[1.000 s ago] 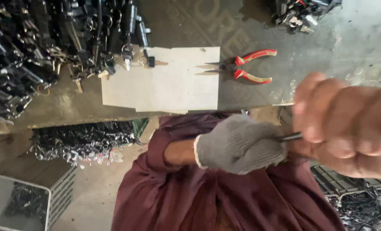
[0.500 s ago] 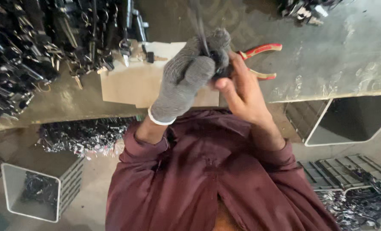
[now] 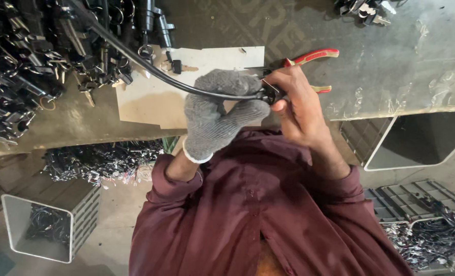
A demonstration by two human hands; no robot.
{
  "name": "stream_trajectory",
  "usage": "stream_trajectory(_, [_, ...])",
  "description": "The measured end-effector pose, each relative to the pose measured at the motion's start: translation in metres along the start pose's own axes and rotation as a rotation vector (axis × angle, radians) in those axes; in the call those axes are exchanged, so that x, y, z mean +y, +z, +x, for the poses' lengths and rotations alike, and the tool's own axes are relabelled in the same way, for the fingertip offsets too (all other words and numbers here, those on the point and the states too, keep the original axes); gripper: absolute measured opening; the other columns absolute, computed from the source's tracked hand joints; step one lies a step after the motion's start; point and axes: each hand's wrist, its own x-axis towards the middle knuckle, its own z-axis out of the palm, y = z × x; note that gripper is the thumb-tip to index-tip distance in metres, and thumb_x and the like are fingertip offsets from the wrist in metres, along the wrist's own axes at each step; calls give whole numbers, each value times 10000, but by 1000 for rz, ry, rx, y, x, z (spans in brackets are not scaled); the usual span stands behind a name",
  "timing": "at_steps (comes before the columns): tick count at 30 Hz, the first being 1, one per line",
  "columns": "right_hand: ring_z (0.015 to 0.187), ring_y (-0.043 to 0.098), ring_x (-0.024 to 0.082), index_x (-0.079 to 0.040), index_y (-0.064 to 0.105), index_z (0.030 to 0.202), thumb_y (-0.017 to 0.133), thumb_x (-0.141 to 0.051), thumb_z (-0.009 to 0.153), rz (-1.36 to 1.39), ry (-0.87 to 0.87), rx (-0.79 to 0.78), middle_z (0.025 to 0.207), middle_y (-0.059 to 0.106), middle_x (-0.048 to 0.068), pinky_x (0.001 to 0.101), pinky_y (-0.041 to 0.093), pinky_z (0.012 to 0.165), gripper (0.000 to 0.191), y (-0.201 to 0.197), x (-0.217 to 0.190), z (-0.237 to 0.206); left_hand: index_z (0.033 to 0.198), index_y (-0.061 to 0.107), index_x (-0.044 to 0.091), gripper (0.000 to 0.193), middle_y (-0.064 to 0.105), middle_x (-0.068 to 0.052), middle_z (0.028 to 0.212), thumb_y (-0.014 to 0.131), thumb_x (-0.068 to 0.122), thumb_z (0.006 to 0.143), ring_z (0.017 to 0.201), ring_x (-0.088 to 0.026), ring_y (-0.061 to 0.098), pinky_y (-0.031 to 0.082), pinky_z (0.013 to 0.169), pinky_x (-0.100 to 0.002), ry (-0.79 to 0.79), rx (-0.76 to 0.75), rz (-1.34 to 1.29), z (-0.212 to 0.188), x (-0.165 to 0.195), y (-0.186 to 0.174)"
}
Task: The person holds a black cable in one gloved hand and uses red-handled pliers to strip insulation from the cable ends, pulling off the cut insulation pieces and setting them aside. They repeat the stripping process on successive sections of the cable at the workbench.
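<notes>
Both hands now lower than 0.5 s ago, over bench edge instead of over board. Gloved left hand wrapped tight round black cable, which runs up-left to the parts pile. Bare right hand pinches cable end at connector. Pliers lie behind right hand.

A workshop: metal bench, red-handled pliers, heaped black cable parts.
</notes>
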Motion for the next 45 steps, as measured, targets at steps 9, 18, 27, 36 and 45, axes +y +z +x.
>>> stream_trajectory(9, [885, 571, 349, 60, 532, 1320, 597, -181, 1109, -108, -108, 92, 1053, 586, 202, 417, 476, 754, 327, 6, 3, -7, 1226, 511, 103, 670, 673, -12, 1142, 929, 308, 744, 1059, -164, 670, 545, 980, -277, -77, 42, -11, 18, 13, 8])
stream_trajectory(18, [838, 571, 337, 49, 540, 1358, 538, -266, 1147, -56, 88, 87, 994, 542, 178, 382, 480, 784, 379, 17, 0, -13, 1252, 674, 131, 454, 664, -111, 1374, 869, 356, 909, 1202, -281, 719, 582, 975, -321, 93, -122, 502, 10, -5, -3])
stream_trajectory(27, [1029, 516, 101, 57, 589, 1292, 530, -228, 1122, 614, 403, 35, 1119, 574, 6, 277, 441, 915, 337, 6, 14, -2, 1452, 519, 8, 496, 603, -179, 1447, 676, 278, 1066, 1309, -379, 624, 510, 1116, -447, 165, -108, 648, -6, -11, 22])
stream_trajectory(36, [829, 455, 63, 38, 641, 1256, 554, -160, 974, 537, 403, -75, 904, 547, -35, 245, 393, 725, 355, 5, 13, -9, 1427, 611, 128, 423, 609, -98, 1469, 671, 318, 1053, 1369, -317, 577, 425, 1222, -428, 273, -316, 423, 13, -9, 9])
stream_trajectory(45, [1398, 480, 237, 20, 554, 1344, 543, -283, 1005, 718, 61, -442, 1465, 515, 127, 369, 344, 1176, 455, -12, 8, 6, 1243, 728, 99, 379, 664, -48, 1365, 836, 193, 891, 1345, -310, 536, 401, 1193, -425, 195, -542, 13, 19, -5, -9])
